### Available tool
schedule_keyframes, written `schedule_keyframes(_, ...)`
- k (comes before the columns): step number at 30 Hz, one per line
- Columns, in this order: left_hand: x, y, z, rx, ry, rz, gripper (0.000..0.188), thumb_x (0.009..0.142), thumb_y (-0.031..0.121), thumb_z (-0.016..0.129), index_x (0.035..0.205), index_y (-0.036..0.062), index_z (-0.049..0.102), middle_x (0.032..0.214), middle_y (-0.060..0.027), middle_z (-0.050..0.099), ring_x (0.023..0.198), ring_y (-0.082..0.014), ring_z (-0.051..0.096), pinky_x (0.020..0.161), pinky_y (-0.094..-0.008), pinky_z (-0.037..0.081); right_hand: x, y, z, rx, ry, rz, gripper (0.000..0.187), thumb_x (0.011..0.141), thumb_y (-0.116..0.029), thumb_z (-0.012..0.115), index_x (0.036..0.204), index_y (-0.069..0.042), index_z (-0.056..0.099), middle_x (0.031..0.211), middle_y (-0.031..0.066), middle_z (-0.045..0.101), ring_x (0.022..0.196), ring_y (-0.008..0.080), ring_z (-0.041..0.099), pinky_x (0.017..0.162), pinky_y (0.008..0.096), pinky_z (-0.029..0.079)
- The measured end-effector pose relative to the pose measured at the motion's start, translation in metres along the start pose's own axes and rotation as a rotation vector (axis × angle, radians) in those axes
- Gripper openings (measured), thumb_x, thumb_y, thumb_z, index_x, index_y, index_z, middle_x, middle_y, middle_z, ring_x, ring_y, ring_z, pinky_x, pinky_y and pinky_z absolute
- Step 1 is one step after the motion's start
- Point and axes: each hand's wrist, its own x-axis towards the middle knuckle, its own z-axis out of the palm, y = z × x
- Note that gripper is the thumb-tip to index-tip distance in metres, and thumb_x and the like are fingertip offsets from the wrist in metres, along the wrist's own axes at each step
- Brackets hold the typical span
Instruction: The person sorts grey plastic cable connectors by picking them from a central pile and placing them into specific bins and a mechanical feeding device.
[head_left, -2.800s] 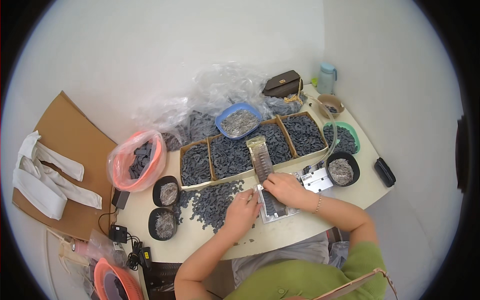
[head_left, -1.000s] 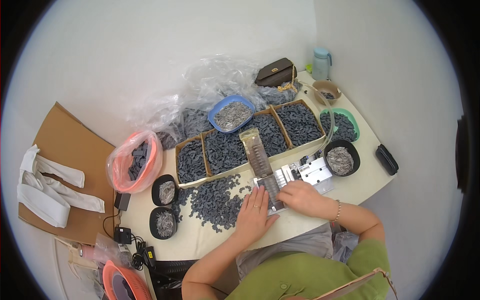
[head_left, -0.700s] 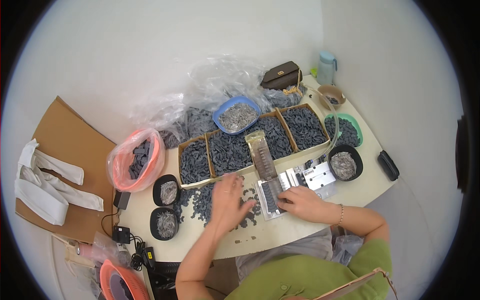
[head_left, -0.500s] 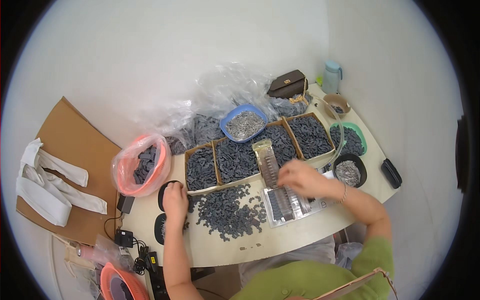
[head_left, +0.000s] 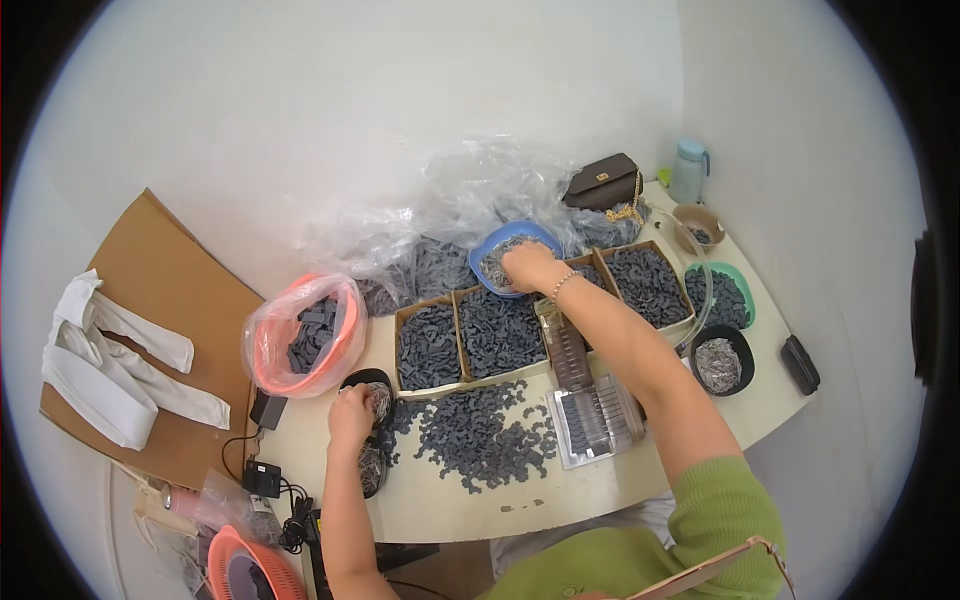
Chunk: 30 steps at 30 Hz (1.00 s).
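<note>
My left hand [head_left: 350,416] is at the left edge of a black two-part dish [head_left: 385,433] holding small silver metal pins. Its fingers are bent together, and whatever may be between them is too small to make out. My right hand [head_left: 533,268] reaches into a blue bowl [head_left: 545,237] of silver metal pins, fingers bunched down at the pile, tips hidden. Near my right forearm, a clear plastic tray [head_left: 598,420] with rows of slots lies on the table. A second slotted strip [head_left: 568,355] leans on the boxes. Loose dark grey parts [head_left: 475,435] lie scattered between.
Cardboard boxes [head_left: 432,345] of grey parts line the table's middle. A pink basket [head_left: 262,350] with a plastic liner stands left. At right are a green bowl [head_left: 748,290], a black bowl [head_left: 745,360] of metal pieces and a black case [head_left: 800,366]. A brown handbag [head_left: 603,180] sits behind.
My right hand has moved from the slotted tray up and left into the blue bowl. My left hand stays by the black dish, now at its left edge. The view has shifted slightly.
</note>
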Motion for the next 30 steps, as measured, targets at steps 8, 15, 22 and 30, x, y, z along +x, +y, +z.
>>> schedule_keyframes(8, -0.015, 0.054, -0.015, -0.240, 0.141, 0.175, 0.003, 0.077, 0.004, 0.063, 0.079, 0.0026, 0.065, 0.080, -0.0157, 0.062, 0.077, -0.0352, 0.061, 0.069, -0.0433, 0.049, -0.001, 0.022, 0.014, 0.062, 0.049, -0.076, 0.021, 0.076, -0.016, 0.063, 0.092, -0.005, 0.071, 0.104, 0.0152, 0.066, 0.105, 0.0319, 0.059, 0.090, 0.0438, 0.047)
schedule_keyframes(15, -0.079, 0.207, 0.022, -0.434, -0.024, 0.681, 0.007, 0.075, 0.003, 0.066, 0.081, 0.0046, 0.065, 0.080, -0.0096, 0.058, 0.076, -0.0292, 0.060, 0.066, -0.0378, 0.051, -0.016, 0.017, 0.006, 0.136, 0.246, 0.044, 0.016, 0.070, -0.019, 0.066, 0.082, -0.012, 0.072, 0.098, 0.0141, 0.064, 0.096, 0.0314, 0.059, 0.085, 0.0427, 0.048)
schedule_keyframes(22, -0.094, 0.254, 0.050, -0.297, 0.009, 0.729, 0.014, 0.074, 0.005, 0.066, 0.088, 0.0010, 0.066, 0.085, -0.0082, 0.057, 0.077, -0.0254, 0.057, 0.065, -0.0345, 0.050, -0.049, 0.033, -0.012, 0.408, 0.429, -0.077, 0.011, 0.070, -0.015, 0.064, 0.075, -0.005, 0.065, 0.074, 0.0124, 0.063, 0.073, 0.0283, 0.063, 0.066, 0.0408, 0.051)
schedule_keyframes(30, -0.113, 0.257, 0.039, -0.305, 0.034, 0.722, 0.031, 0.076, 0.014, 0.070, 0.102, -0.0027, 0.066, 0.100, -0.0126, 0.059, 0.089, -0.0288, 0.055, 0.075, -0.0380, 0.047, -0.184, 0.009, -0.014, 0.486, 0.040, -0.308, 0.008, 0.070, -0.011, 0.062, 0.072, -0.004, 0.065, 0.070, 0.0139, 0.066, 0.067, 0.0312, 0.066, 0.064, 0.0406, 0.053)
